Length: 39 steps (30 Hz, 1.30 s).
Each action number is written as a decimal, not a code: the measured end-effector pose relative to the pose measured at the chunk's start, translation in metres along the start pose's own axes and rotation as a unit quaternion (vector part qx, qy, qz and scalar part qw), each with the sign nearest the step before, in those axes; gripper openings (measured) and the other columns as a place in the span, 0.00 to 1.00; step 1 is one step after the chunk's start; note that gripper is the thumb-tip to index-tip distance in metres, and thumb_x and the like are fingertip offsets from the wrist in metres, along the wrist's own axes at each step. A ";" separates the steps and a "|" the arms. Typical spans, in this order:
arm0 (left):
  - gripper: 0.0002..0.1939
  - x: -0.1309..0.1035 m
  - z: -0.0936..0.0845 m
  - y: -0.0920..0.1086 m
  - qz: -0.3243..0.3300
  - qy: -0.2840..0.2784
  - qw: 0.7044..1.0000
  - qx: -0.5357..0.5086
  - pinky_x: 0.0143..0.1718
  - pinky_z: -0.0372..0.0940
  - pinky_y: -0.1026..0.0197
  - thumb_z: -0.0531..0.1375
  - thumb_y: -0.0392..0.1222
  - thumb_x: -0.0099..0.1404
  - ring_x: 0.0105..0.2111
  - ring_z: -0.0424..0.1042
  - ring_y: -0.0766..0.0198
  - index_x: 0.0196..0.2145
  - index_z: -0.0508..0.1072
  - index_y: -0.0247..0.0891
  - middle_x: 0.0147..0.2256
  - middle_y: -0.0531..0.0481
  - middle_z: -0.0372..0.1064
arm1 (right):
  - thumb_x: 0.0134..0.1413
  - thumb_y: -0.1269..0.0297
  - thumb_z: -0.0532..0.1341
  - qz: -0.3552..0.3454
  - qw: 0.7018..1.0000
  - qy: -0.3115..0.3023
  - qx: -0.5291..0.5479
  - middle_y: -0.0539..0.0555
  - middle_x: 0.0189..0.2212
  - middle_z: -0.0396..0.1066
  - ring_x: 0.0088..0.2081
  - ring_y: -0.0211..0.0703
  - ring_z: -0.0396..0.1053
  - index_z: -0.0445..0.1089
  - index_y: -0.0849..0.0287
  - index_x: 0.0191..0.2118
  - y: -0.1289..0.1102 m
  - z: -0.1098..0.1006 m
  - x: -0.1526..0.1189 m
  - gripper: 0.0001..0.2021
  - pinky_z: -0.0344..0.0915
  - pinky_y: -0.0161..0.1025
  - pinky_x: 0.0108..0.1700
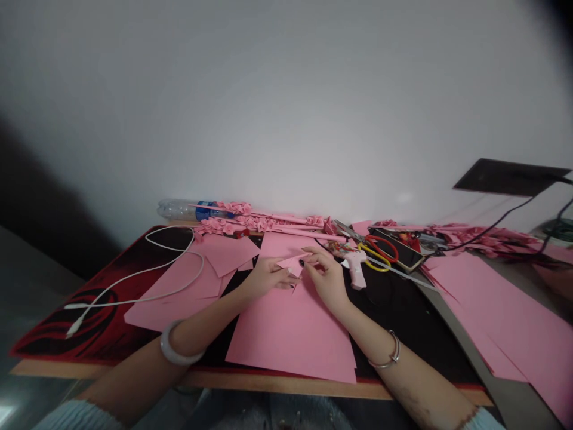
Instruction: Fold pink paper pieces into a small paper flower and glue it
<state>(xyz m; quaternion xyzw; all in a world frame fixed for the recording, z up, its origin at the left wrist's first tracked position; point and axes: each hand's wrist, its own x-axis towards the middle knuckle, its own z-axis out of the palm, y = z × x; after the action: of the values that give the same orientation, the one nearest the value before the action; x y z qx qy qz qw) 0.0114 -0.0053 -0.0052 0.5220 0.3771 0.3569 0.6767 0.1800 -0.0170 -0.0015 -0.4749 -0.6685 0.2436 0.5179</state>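
Left grip [264, 279] closed on small folded pink paper piece [290, 263], fingers at its left and lower side. Right grip [326, 279] pinching the same piece from the right, dark-nailed fingertip on it. Piece sits between both grips, above a large pink sheet [290, 340] that runs from beyond them to the near edge of the worktop [286, 385]. Under that sheet: black-and-red mat [430, 340]. Just right of the right grip: pale pink glue gun [356, 270], handle toward the person. Past it, right and slightly farther: scissors with red and yellow handles [387, 247], crossed near the handles; can't tell if one pair or two. Beside those, a phone [398, 251], face up, dark screen. Well right of the right grip: more pink sheets [505, 322], overlapping. Left of the left grip: loose pink sheets [179, 286], overlapping too, with a white cable [134, 275] looped partly over them, both ends out on the mat. Beyond both grips, along the wall [286, 119]: row of pink paper flowers [264, 224] on long stems, second heap [483, 236] far right. Clear plastic bottle [176, 209] with blue label lies on its side, beyond and left of the left grip. White bangle [175, 352] on left wrist, metal bracelet [390, 357] on right.
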 end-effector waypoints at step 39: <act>0.18 0.000 0.001 0.005 0.015 0.040 0.998 -0.056 0.37 0.66 0.60 0.64 0.45 0.51 0.31 0.73 0.63 0.38 0.71 0.32 0.32 0.45 0.73 | 0.53 0.73 0.53 -0.249 0.931 -0.087 -0.252 0.54 0.42 0.72 0.45 0.48 0.61 0.70 0.55 0.43 0.001 -0.004 0.001 0.14 0.57 0.49 0.47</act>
<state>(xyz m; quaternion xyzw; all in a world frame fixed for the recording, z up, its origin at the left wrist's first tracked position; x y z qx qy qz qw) 0.0116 -0.0046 0.0000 0.4740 0.3753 0.4079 0.6842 0.1840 -0.0164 -0.0010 -0.3849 -0.8471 -0.0297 0.3651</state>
